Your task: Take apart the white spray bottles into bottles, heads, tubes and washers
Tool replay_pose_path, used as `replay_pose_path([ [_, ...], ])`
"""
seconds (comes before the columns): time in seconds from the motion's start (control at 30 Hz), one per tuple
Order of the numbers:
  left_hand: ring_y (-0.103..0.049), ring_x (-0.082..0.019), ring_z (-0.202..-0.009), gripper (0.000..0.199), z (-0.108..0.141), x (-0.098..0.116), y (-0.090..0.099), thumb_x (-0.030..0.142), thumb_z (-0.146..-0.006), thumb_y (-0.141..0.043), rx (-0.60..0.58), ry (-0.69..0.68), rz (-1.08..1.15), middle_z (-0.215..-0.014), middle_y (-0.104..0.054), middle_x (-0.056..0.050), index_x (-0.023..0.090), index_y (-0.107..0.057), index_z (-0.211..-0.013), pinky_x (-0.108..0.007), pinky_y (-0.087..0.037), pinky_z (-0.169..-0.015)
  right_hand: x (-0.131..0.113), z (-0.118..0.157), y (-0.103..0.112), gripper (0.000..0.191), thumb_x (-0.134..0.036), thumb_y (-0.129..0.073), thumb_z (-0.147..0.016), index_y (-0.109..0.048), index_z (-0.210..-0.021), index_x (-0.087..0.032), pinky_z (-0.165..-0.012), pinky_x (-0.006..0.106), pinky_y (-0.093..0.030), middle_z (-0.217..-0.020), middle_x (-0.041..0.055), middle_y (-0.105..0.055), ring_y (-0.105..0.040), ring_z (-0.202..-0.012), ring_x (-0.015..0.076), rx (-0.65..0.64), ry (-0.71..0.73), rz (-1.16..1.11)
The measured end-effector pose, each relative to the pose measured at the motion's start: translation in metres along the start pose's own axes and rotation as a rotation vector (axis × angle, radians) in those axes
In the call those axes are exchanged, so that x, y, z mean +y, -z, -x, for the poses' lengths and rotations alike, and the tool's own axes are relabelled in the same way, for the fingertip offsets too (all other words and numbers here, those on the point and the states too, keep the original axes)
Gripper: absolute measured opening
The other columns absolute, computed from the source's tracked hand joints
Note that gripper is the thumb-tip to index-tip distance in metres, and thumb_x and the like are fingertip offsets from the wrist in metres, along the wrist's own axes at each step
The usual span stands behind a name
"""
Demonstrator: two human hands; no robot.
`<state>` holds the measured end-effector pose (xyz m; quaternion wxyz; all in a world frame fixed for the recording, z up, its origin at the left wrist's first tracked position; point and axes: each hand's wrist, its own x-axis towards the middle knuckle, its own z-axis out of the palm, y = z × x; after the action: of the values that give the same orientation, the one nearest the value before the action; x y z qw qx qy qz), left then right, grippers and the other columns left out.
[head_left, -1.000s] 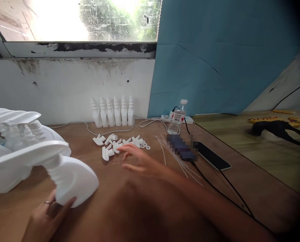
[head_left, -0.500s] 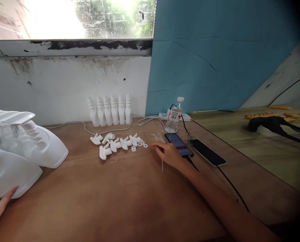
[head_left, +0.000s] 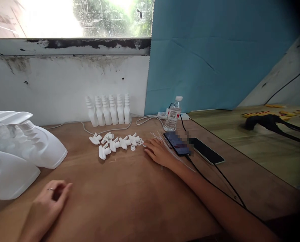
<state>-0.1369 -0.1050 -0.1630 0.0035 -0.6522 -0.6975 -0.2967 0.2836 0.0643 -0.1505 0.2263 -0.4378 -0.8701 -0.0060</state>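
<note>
My right hand (head_left: 158,153) lies palm down with its fingers apart, just right of several small white rings (head_left: 133,147) and over thin clear tubes (head_left: 175,154). Nothing shows in it. My left hand (head_left: 50,198), a ring on one finger, is over the table's left part, its fingers curled, thumb apart from them, and nothing visible between. Several white spray heads (head_left: 104,152) lie in a group left of my right hand. Behind them several slim white bottles (head_left: 113,111) stand in a row against the wall.
Large white plastic containers (head_left: 49,146) fill the left side of the brown table (head_left: 124,201). Right of my right hand are a phone (head_left: 176,143), a second dark phone (head_left: 207,151) and black cables. A clear water bottle (head_left: 172,117) stands behind, near a white cable.
My left hand has moved right, away from the large white containers. My right hand has shifted slightly left toward the rings, and its fingers have spread.
</note>
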Motion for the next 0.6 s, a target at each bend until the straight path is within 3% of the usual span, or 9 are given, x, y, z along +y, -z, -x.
replay_pose_path([
  [0.1, -0.062, -0.022, -0.096, 0.026, -0.020, 0.040, -0.029, 0.042, -0.087, -0.053, -0.075, -0.274, 0.053, -0.107, -0.061, -0.007, 0.021, -0.056, -0.102, -0.030, -0.049, -0.083, -0.002, 0.002, -0.006, 0.030, -0.026, -0.049, -0.094, -0.060, -0.122, -0.019, -0.093, 0.048, -0.037, -0.127, 0.0137, -0.058, -0.048, -0.117, 0.0297, -0.048, -0.012, 0.030],
  [0.2, -0.056, -0.025, -0.111, 0.032, -0.047, 0.059, -0.054, 0.036, -0.089, -0.052, -0.134, -0.429, 0.047, -0.125, -0.053, -0.010, 0.022, -0.051, -0.117, -0.036, -0.047, -0.093, -0.002, 0.005, -0.008, 0.019, -0.019, -0.053, -0.092, -0.067, -0.105, -0.016, -0.092, 0.045, -0.038, -0.111, 0.0120, -0.066, -0.054, -0.108, 0.0267, -0.034, -0.033, -0.061],
  [0.3, -0.050, -0.028, -0.118, 0.046, -0.078, 0.071, -0.073, 0.038, -0.088, -0.053, -0.082, -0.458, 0.046, -0.133, -0.047, -0.014, 0.019, -0.044, -0.130, -0.042, -0.044, -0.099, -0.005, 0.005, -0.008, 0.012, -0.014, -0.056, -0.090, -0.068, -0.087, -0.016, -0.088, 0.039, -0.040, -0.094, 0.0084, -0.068, -0.058, -0.097, 0.0224, -0.014, -0.053, -0.127],
  [0.4, -0.047, -0.031, -0.120, 0.054, -0.102, 0.078, -0.088, 0.042, -0.087, -0.055, -0.010, -0.415, 0.043, -0.133, -0.046, -0.015, 0.016, -0.044, -0.133, -0.047, -0.042, -0.101, -0.011, 0.006, -0.009, 0.011, -0.015, -0.057, -0.090, -0.067, -0.091, -0.017, -0.086, 0.036, -0.042, -0.093, 0.0066, -0.068, -0.059, -0.095, 0.0206, -0.013, -0.050, -0.159],
  [0.6, -0.055, -0.028, -0.110, 0.035, -0.103, 0.070, -0.095, 0.036, -0.087, -0.054, -0.030, -0.387, 0.136, -0.123, -0.057, -0.011, 0.019, -0.059, -0.117, -0.044, -0.044, -0.098, -0.018, 0.008, -0.009, 0.014, -0.019, -0.056, -0.091, -0.067, -0.100, -0.018, -0.087, 0.038, -0.043, -0.095, 0.0079, -0.064, -0.057, -0.097, 0.0221, -0.033, -0.024, -0.140],
])
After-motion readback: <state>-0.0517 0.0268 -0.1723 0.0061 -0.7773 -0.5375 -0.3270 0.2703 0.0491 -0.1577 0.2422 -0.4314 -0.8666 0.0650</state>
